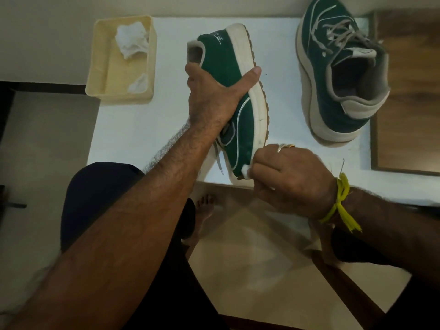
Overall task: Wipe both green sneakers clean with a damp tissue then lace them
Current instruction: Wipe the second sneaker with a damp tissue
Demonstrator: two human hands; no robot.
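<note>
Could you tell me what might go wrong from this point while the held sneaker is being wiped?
The left hand holds the sneaker tilted, its toe past the table's near edge; a slip could drop it to the floor. The tissue in the right hand is a small wad and may shred against the sole. The dangling lace could catch under the wiping hand.

The single head-worn camera looks steeply down from close above onto the white table (pixel 142 129), with the person's knees nearest.
</note>
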